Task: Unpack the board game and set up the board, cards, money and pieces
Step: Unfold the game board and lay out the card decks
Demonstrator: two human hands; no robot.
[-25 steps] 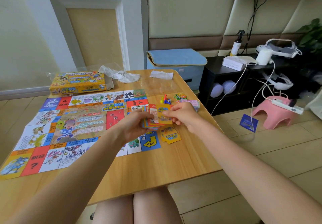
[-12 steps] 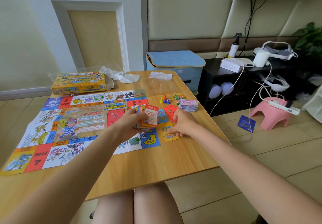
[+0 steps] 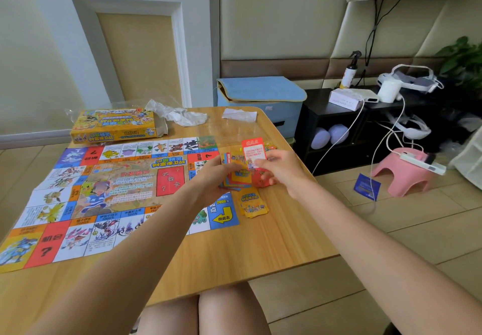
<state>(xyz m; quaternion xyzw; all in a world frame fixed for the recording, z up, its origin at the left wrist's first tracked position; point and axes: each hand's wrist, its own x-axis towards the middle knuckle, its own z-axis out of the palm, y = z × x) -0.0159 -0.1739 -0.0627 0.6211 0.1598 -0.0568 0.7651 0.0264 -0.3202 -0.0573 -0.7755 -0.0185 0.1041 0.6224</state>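
**Cards being sorted into piles beside the board**

Hands first, nearest the camera. The left hand (image 3: 211,178) curls its fingers round a fanned stack of cards (image 3: 236,175), held just above the table's right part, over the board's near-right corner. The right hand (image 3: 280,169) pinches a single red-topped card (image 3: 253,152) between thumb and fingertips and holds it upright above the stack.

Judging by the layout, the step is dealing cards by type into separate piles. To do it well, the lifted card should be read by its colour and laid squarely on the matching pile, while the left hand keeps the fan tight so nothing slides out. A small yellow pile (image 3: 252,204) lies on the table (image 3: 260,243) just beside the board's arrow corner; a red pile (image 3: 262,179) sits under the right hand, partly hidden, and looks the likely home for this card.

The board (image 3: 109,191) lies unfolded and flat across the table's left and middle. Pieces and money are hidden behind the hands here, so I cannot place them.

Farther back, the game box (image 3: 114,126) rests at the far left edge, with crumpled plastic wrap (image 3: 177,114) and a clear bag (image 3: 238,114) beside it. These lie well apart from the sorting area and should not interfere; the table's right edge is close, so piles there could be knocked off.
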